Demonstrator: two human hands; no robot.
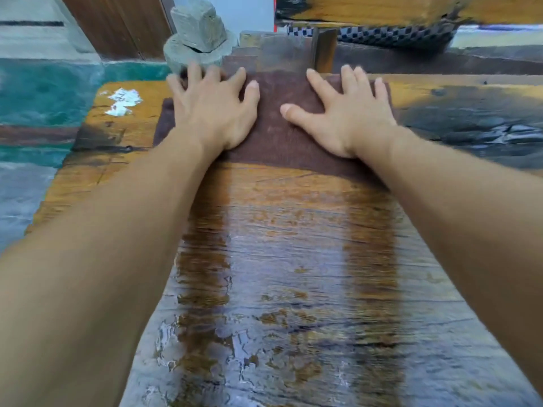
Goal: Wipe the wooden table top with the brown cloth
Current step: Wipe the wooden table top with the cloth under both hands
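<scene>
A brown cloth [277, 133] lies spread flat at the far end of the wooden table top [282, 259]. My left hand [213, 108] presses down on the cloth's left part with fingers straight and spread. My right hand [345, 111] presses on its right part the same way. Both arms reach far forward over the table. The wood between my arms is wet and glossy, with two darker damp streaks running toward me from under the cloth.
A grey stone block on a round stone base [199, 39] stands just past the table's far left corner. Torn white paper [122, 101] sticks to the table's left side. A dark burnt patch [476, 127] marks the right. Another wooden piece [367, 8] lies beyond.
</scene>
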